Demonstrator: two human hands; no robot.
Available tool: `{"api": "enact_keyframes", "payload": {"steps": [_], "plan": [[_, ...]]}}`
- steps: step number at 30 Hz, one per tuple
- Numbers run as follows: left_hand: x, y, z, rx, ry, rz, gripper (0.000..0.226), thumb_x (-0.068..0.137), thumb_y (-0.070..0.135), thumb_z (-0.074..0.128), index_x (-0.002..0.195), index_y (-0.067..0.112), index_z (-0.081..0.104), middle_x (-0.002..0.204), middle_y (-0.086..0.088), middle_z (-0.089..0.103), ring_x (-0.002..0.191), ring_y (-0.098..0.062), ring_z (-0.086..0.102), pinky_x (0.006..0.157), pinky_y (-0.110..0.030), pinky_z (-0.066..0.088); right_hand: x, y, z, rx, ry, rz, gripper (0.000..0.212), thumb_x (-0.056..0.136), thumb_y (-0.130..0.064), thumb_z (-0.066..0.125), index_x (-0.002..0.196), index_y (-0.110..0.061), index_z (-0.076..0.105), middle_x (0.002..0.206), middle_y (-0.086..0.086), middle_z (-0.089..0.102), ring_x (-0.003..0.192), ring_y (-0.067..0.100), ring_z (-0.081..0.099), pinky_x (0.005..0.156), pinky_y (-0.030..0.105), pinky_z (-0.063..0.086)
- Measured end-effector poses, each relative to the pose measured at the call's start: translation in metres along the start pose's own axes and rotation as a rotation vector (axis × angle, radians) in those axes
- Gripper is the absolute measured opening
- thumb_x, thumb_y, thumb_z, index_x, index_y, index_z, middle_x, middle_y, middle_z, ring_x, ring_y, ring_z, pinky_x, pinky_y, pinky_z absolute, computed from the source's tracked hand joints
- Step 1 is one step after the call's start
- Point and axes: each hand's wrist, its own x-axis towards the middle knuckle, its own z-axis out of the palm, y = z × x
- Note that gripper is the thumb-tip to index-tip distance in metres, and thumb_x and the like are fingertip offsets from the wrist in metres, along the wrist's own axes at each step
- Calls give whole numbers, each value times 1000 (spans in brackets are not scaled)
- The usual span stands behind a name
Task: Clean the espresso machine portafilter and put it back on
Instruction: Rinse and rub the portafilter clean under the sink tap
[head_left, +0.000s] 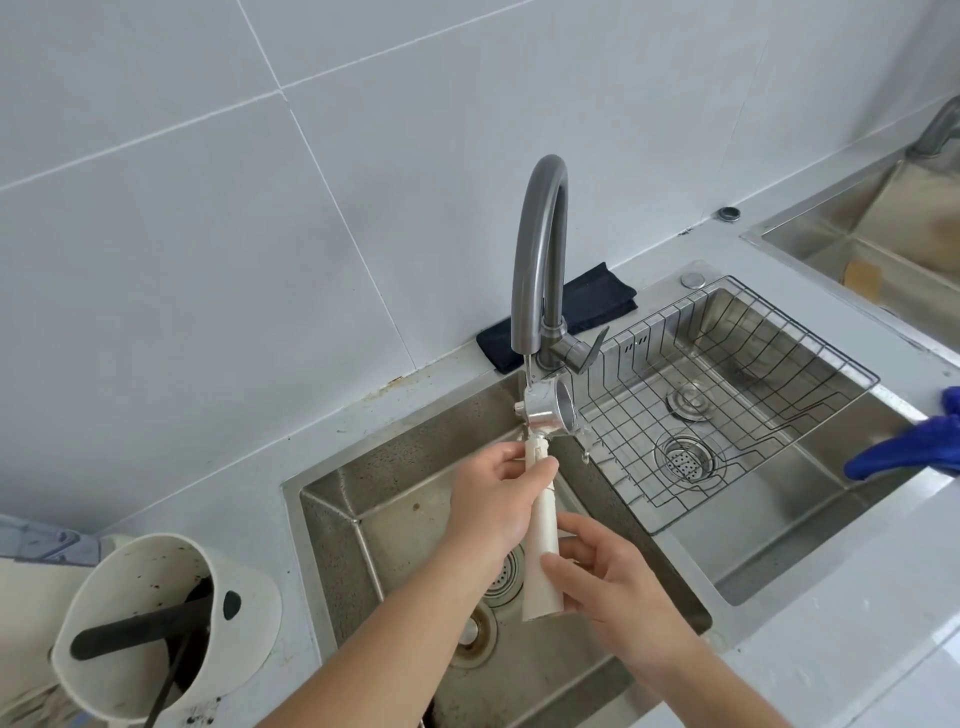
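nearest, the right hand (608, 577) pinches the lower end of the white plastic handle of the silver metal portafilter (545, 415), and the left hand (498, 499) wraps the handle higher up. the portafilter is held over the left basin of the steel double sink (332, 499), its basket head under the spout of the grey curved faucet (537, 260), thin water running. a white knock box with a black bar (156, 623) sits on the table at left. a wire rack (727, 384) fills the right basin.

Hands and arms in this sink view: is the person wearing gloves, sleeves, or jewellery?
Nothing is worn. The left hand and right hand are bare, with no gloves, rings or watch visible. Both forearms are uncovered to the frame's edge, with no sleeves in sight.
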Motion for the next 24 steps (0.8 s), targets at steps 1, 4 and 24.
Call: {"api": "enact_keyframes", "payload": {"steps": [1,4,24], "plan": [[0,1,0,10,9,-1,20,80,22,76,98,20,69,84,2,76,74,-6,71,67,-21,53,0,-1,-1,5,-8,-4,52,73,-30,74,122,-17,65,107,34,66,89,43,65,82,62,50],[1,2,0,16,20,-10,26,78,27,78,102,21,68,87,2,76,77,-8,72,72,-27,56,1,-2,-5,-29,-27,-20,45,80,-20,66,124,-15,63,109,34,64,88,32,67,85,56,54],[-5,-5,-27,-148,13,-169,12,89,15,65,94,7,72,87,-11,70,78,-20,65,63,-30,53,-4,0,7,-150,-15,-7,46,74,-22,69,120,-28,68,100,14,74,79,24,68,78,51,57]]}}
